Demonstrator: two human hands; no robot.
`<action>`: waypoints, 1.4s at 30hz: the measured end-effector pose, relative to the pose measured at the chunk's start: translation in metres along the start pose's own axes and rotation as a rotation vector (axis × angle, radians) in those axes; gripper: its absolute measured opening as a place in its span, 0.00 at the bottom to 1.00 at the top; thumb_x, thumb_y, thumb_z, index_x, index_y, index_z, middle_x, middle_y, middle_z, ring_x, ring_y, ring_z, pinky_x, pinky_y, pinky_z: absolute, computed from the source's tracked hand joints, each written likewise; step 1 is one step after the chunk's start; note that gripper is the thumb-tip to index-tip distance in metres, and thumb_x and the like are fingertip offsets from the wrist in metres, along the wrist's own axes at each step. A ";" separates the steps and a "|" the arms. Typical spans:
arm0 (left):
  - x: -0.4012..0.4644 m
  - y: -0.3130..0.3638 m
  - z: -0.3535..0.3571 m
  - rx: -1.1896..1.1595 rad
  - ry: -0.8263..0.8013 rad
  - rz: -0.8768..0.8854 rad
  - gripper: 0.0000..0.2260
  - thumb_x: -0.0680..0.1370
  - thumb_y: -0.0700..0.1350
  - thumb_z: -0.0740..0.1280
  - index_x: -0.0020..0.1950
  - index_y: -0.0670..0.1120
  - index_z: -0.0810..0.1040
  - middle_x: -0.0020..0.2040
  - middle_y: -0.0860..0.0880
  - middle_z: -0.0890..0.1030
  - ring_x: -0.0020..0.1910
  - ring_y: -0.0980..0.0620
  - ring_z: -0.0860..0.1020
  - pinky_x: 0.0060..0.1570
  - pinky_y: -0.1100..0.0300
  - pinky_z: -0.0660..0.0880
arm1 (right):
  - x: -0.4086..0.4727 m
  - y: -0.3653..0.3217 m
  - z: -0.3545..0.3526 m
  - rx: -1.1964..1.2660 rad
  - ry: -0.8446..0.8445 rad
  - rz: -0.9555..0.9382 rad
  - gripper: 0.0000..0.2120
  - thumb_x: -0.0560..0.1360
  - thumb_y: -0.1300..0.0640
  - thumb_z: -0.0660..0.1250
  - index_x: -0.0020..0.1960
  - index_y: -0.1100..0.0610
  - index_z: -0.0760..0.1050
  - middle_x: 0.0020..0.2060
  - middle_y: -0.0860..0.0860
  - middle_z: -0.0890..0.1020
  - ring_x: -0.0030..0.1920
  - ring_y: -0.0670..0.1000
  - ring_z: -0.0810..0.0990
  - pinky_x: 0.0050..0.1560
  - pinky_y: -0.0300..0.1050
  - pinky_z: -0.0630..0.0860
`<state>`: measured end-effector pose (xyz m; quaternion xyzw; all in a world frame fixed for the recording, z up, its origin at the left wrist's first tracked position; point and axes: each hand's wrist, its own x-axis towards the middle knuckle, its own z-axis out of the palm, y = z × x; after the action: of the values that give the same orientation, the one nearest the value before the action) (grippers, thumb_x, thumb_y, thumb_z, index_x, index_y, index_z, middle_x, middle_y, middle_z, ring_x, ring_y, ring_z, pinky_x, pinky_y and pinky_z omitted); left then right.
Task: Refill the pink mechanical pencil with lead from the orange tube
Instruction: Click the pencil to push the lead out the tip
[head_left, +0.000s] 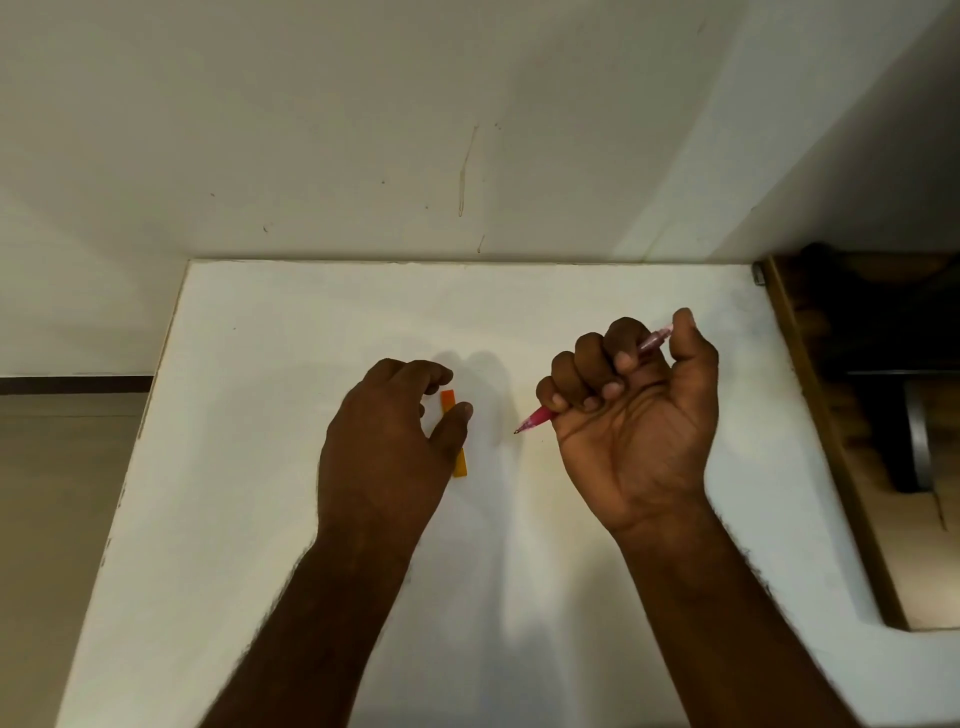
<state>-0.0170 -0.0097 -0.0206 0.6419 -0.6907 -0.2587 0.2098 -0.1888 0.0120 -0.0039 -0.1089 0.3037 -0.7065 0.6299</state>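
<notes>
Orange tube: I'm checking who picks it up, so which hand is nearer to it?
Left. The left hand hovers right over the orange tube, thumb across it. The right hand is off to its right, closed around the pink pencil.

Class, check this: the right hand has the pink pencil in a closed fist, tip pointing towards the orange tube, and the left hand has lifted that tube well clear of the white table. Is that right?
Not quite. The head view shows the orange tube lying flat on the white table, with the left hand over it, fingers around it. The right hand does fist the pink pencil, tip towards the tube.
</notes>
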 end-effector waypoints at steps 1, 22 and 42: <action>0.000 0.000 0.000 0.002 -0.009 -0.002 0.16 0.75 0.55 0.71 0.61 0.52 0.80 0.57 0.53 0.81 0.47 0.54 0.80 0.48 0.59 0.76 | 0.000 -0.001 0.000 -0.002 0.001 -0.002 0.22 0.79 0.42 0.55 0.34 0.56 0.63 0.26 0.49 0.63 0.29 0.49 0.59 0.34 0.46 0.63; 0.002 -0.005 0.002 0.015 -0.103 -0.010 0.16 0.74 0.50 0.74 0.60 0.49 0.81 0.56 0.50 0.81 0.52 0.48 0.80 0.55 0.57 0.74 | -0.001 0.002 0.001 -0.021 -0.015 -0.012 0.20 0.78 0.43 0.55 0.34 0.57 0.64 0.26 0.50 0.63 0.30 0.50 0.58 0.34 0.47 0.63; 0.002 -0.001 0.001 -0.040 -0.015 0.018 0.16 0.75 0.52 0.72 0.61 0.51 0.81 0.57 0.52 0.81 0.44 0.57 0.76 0.46 0.63 0.70 | 0.000 0.011 0.001 -0.103 -0.054 0.001 0.24 0.80 0.42 0.55 0.33 0.58 0.69 0.26 0.50 0.65 0.29 0.50 0.62 0.35 0.48 0.63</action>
<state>-0.0170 -0.0119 -0.0227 0.6293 -0.6929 -0.2751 0.2197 -0.1789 0.0116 -0.0092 -0.1601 0.3228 -0.6865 0.6316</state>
